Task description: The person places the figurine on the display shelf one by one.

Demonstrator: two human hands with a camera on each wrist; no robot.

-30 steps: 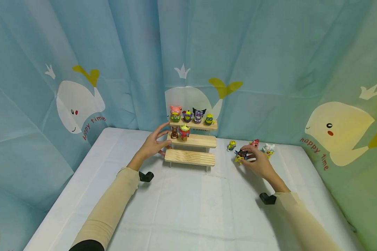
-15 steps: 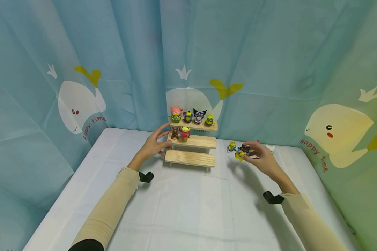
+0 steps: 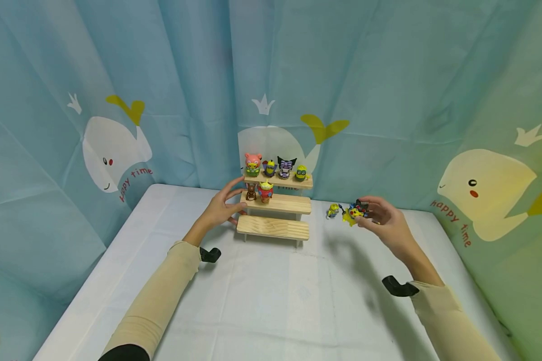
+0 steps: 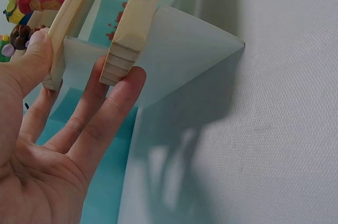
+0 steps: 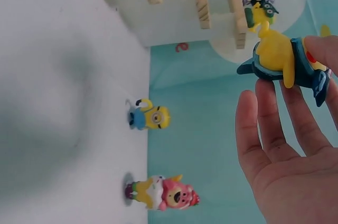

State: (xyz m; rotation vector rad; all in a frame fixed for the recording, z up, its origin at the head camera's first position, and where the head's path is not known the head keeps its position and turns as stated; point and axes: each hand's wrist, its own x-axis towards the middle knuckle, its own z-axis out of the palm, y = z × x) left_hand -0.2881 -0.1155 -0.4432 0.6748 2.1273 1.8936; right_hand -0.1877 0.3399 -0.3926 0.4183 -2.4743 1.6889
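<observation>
My right hand (image 3: 384, 220) pinches a small yellow toy figurine (image 3: 356, 213) with a dark blue cape, held up over the right of the table. In the right wrist view the figurine (image 5: 275, 57) lies sideways between thumb and fingertips. My left hand (image 3: 219, 206) is at the left end of a three-tier wooden display stand (image 3: 280, 203). In the left wrist view, its thumb (image 4: 37, 49) rests on the middle plank beside a brown figurine (image 4: 21, 36), and outstretched fingers touch the plank ends. A red-suited figurine (image 3: 265, 191) stands beside the brown one on the middle tier.
Several figurines, including a pink one (image 3: 253, 164) and a black-eared one (image 3: 286, 167), line the top tier. A minion figurine (image 3: 332, 210) stands on the white table (image 3: 271, 301) right of the stand. A pink bear figurine (image 5: 178, 196) shows in the right wrist view. Blue curtains hang behind.
My right hand has lifted the caped figurine off the table and moved slightly right and back with it, covering the figurines behind. The left hand stays at the stand.
</observation>
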